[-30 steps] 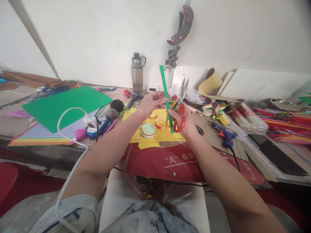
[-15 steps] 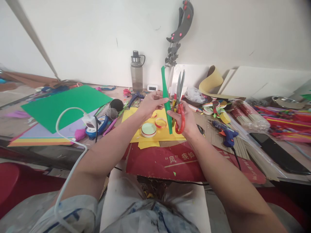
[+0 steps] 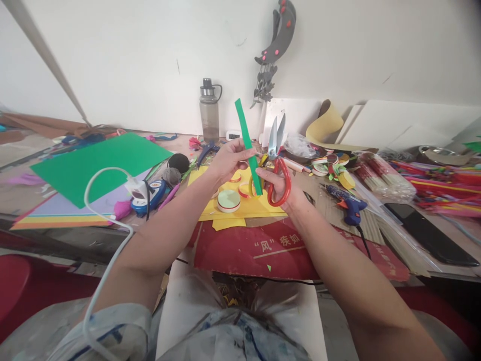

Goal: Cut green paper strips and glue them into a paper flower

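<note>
My left hand (image 3: 228, 161) pinches a long green paper strip (image 3: 246, 138) near its middle and holds it up, tilted a little to the left. My right hand (image 3: 280, 186) grips the red and yellow handles of a pair of scissors (image 3: 276, 160), blades pointing up and slightly apart, just right of the strip. The right fingers also touch the strip's lower end. Below the hands, on yellow paper (image 3: 240, 208), lie a roll of tape (image 3: 228, 200) and small red and yellow paper rings (image 3: 244, 189).
A green sheet (image 3: 101, 163) on coloured paper lies at the left, with a white charger and cable (image 3: 137, 189). A water bottle (image 3: 209, 113) stands by the wall. A blue glue gun (image 3: 347, 205), a black phone (image 3: 428, 233) and bundles of sticks sit at the right.
The green strip has tipped from nearly upright to leaning left. The scissors moved slightly lower and their blades opened a little. Both hands stayed above the yellow paper.
</note>
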Action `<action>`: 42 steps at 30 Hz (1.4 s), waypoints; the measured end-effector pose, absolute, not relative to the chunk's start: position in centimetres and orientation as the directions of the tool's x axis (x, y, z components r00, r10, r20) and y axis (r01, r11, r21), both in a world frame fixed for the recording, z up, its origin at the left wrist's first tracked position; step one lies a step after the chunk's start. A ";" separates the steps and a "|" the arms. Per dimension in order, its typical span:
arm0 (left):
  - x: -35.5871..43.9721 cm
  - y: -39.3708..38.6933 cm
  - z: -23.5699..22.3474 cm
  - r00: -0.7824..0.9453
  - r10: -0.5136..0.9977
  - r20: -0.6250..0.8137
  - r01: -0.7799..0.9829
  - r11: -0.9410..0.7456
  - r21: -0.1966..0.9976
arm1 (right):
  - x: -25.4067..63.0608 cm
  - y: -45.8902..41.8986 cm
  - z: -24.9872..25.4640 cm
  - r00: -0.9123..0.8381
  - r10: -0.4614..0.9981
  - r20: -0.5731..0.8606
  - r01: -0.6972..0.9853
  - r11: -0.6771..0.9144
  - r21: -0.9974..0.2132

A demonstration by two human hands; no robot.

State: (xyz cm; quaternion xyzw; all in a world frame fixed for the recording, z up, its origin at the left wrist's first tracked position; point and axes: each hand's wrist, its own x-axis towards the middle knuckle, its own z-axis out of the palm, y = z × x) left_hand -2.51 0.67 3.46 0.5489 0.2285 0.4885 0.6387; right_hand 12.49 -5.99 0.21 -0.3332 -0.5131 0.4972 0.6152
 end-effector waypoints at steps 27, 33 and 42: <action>-7.2 5.5 4.9 -0.051 0.958 0.283 -0.559 -0.262 0.786 | 14.2 -10.1 4.6 -0.317 0.938 0.143 0.256 0.230 -0.939; -6.2 4.4 4.9 0.015 0.960 0.280 -0.520 -0.232 0.822 | 13.8 -9.5 3.5 -0.296 0.934 0.200 0.241 0.275 -0.931; -5.6 3.8 4.8 0.039 0.965 0.261 -0.502 -0.207 0.840 | 13.5 -9.2 2.7 -0.282 0.937 0.206 0.181 0.263 -0.948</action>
